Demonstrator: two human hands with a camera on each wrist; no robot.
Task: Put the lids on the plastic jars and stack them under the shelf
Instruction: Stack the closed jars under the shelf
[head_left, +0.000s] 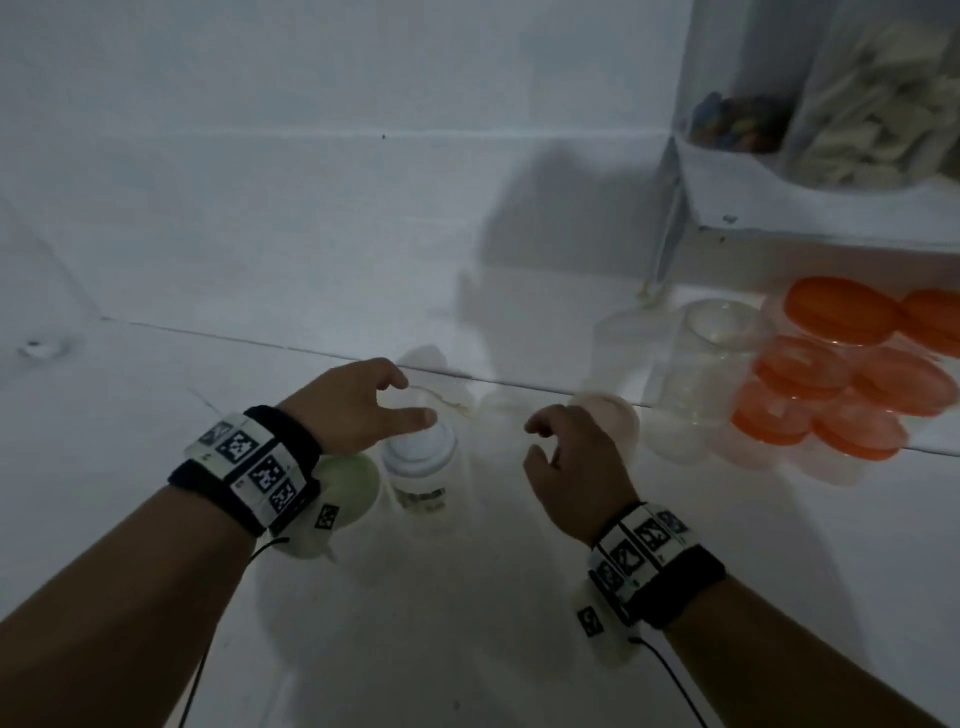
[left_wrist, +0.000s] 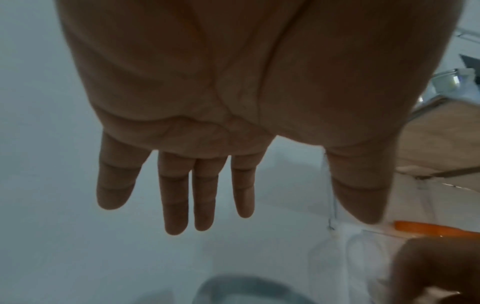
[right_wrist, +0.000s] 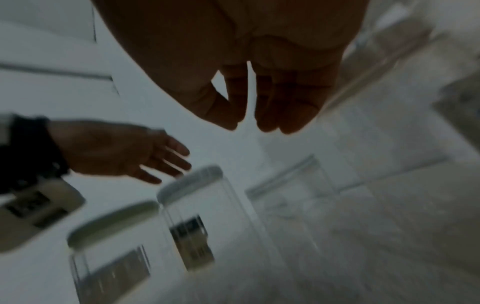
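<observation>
A clear jar with a white lid (head_left: 420, 451) stands on the white counter, and my left hand (head_left: 410, 400) hovers just above the lid with fingers spread and straight, holding nothing. The left wrist view shows the same open left hand (left_wrist: 272, 222) over that lid (left_wrist: 246, 292). A green-lidded jar (head_left: 349, 486) sits under my left wrist. My right hand (head_left: 535, 441) hangs a little to the right, fingers loosely curled and empty, in front of a pale pink-lidded jar (head_left: 615, 418). In the blurred right wrist view the right hand (right_wrist: 246, 123) holds nothing above the white-lidded jar (right_wrist: 189, 181), the green-lidded jar (right_wrist: 111, 220) and a lidless jar (right_wrist: 291, 185).
A tall lidless clear jar (head_left: 711, 358) stands at the right. Beyond it, several orange-lidded containers (head_left: 841, 312) are stacked beneath a white shelf (head_left: 779, 208) that carries filled jars. A white wall runs along the back of the counter.
</observation>
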